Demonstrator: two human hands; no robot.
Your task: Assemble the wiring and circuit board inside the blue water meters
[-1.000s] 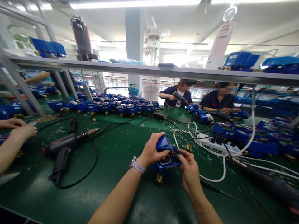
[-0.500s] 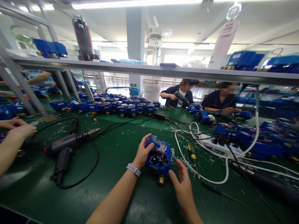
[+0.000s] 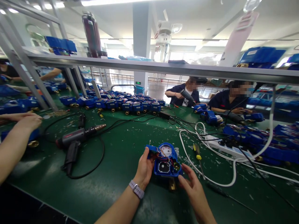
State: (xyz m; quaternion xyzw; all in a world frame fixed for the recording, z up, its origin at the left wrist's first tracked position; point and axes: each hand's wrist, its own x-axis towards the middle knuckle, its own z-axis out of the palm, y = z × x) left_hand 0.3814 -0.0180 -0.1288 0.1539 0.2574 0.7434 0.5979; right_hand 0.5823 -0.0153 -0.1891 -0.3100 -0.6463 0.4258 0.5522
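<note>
A blue water meter (image 3: 167, 148) with its housing uncovered stands on the green table in front of me. Inside it show a round dial, thin wires and a black square part; a brass pipe end (image 3: 172, 185) sticks out toward me. My left hand (image 3: 145, 168), with a watch on the wrist, is closed on a small blue cover piece (image 3: 152, 149) at the meter's upper left; wires run from there into the housing. My right hand (image 3: 191, 182) has its thumb and fingers at the meter's right edge, seemingly gripping it.
Left lies a heat gun (image 3: 77, 138) with its cord, near another person's hands (image 3: 26, 123). To the right are a yellow screwdriver (image 3: 197, 153), a dark-handled screwdriver (image 3: 218, 189), a white power strip (image 3: 227, 146) and cables. Several meters (image 3: 127, 104) line the back, below a shelf (image 3: 130, 64).
The view has swung slightly left. My left hand has turned the blue cover piece away from above the housing to its left side. My right hand has closed in on the meter's right edge.
</note>
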